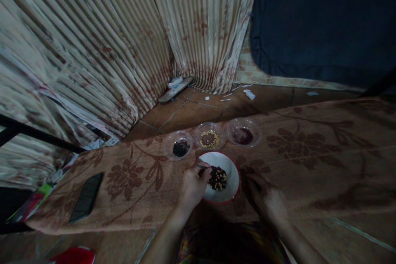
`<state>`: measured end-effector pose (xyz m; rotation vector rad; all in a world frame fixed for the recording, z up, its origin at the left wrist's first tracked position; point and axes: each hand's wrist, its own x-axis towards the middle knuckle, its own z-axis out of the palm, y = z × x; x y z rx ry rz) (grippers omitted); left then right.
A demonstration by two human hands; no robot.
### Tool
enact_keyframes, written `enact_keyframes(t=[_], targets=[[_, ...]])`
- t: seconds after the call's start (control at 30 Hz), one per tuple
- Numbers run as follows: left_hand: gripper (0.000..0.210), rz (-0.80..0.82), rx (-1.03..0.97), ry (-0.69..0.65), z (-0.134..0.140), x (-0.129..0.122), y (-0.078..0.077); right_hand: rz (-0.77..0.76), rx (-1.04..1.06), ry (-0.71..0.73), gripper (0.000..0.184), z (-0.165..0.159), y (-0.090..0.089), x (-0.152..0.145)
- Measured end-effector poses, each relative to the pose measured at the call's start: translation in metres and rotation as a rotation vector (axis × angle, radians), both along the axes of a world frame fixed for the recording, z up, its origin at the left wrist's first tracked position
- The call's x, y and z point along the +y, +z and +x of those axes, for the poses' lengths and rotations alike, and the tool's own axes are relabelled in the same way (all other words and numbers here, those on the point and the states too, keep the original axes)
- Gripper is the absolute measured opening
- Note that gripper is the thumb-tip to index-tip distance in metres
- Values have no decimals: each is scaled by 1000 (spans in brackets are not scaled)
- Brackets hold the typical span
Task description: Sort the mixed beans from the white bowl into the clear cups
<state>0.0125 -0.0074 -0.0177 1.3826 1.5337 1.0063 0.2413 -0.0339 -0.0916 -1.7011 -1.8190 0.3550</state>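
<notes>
My left hand (194, 183) is closed at the left rim of a white bowl (231, 181) with a red edge. A thin grey tool (201, 166), its kind unclear, is pinched between thumb and fingers. Dark and pale yellow beans (217, 178) lie mixed in the bowl. To the right of the bowl, my right hand (269, 200) rests low over the cloth, fingers loosely stretched and apart, with nothing visible in them. Behind the bowl stand three clear plastic dishes: one with black beans (180, 148), one with yellow beans (209, 140), one with dark red beans (243, 136).
A brown flowered cloth (133, 210) covers the long narrow table. A dark phone (86, 197) lies at its left. Beyond the far edge are a skateboard (176, 90), paper scraps on the tiled floor and striped curtains (201, 20). Something red (76, 255) is at bottom left.
</notes>
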Motion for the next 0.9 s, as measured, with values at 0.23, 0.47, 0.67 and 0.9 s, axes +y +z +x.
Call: enact_keyframes(t=[0.23, 0.47, 0.67, 0.9], targets=[[14, 30, 58, -20, 1, -1, 6, -30, -1, 0, 28, 1, -3, 0], [14, 65, 103, -18, -1, -1, 4, -24, 3, -1, 29, -1, 2, 0], [15, 24, 41, -28, -1, 0, 2, 4, -10, 1, 30, 0, -2, 0], [13, 36, 50, -17, -1, 1, 0, -31, 8, -3, 29, 0, 0, -1]])
